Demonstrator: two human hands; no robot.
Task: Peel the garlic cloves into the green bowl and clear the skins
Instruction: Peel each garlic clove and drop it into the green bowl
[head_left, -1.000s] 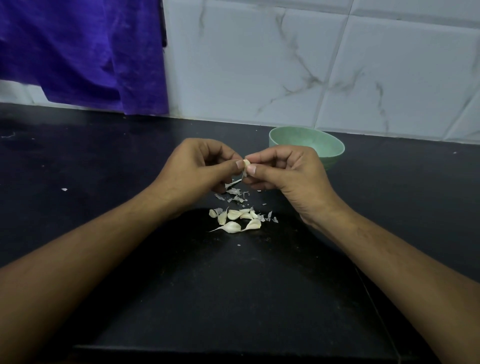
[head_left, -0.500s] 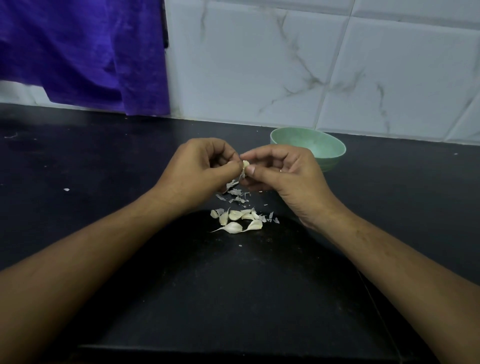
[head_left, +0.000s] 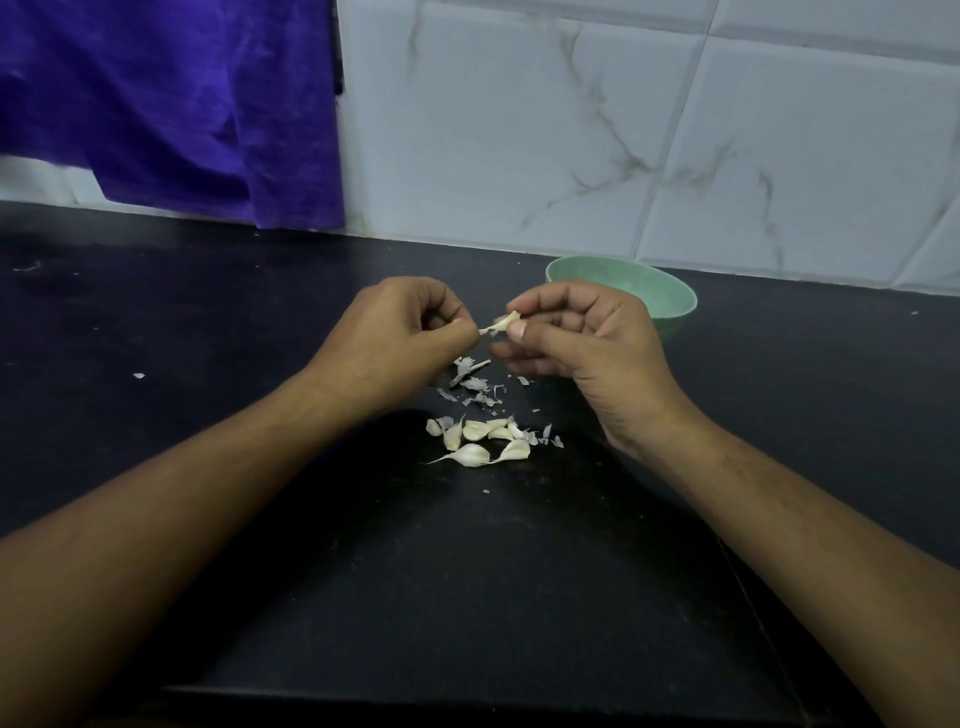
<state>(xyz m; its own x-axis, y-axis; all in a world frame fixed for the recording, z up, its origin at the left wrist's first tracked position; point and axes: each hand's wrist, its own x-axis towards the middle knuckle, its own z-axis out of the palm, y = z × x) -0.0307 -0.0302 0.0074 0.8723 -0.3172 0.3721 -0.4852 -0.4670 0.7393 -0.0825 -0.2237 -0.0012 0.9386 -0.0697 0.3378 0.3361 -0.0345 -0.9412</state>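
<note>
Black stone worktop (head_left: 218, 426) fills the lower part of the view, and two bare forearms reach forward over it from the near edge. Between them, nearest the person, a small heap of unpeeled garlic cloves (head_left: 475, 441) lies on the dark surface, some with thin pointed tails. Just beyond the heap, scraps of papery skins (head_left: 475, 385) are scattered loosely, and a lone flake lies well apart to the left. Above the scraps both hands are raised off the surface and nearly meet. The right hand (head_left: 587, 345) pinches a held clove (head_left: 506, 323) between thumb and forefinger, its other fingers curled beneath. The left hand (head_left: 395, 338), curled into a loose fist, nips the thin tip that sticks out of that clove toward it. Behind the right hand stands the green bowl (head_left: 670, 299) upright on the worktop, its near left side hidden by the knuckles. At the back rises a white marbled tile wall (head_left: 571, 130), and a purple cloth (head_left: 171, 104) hangs down on the left.
</note>
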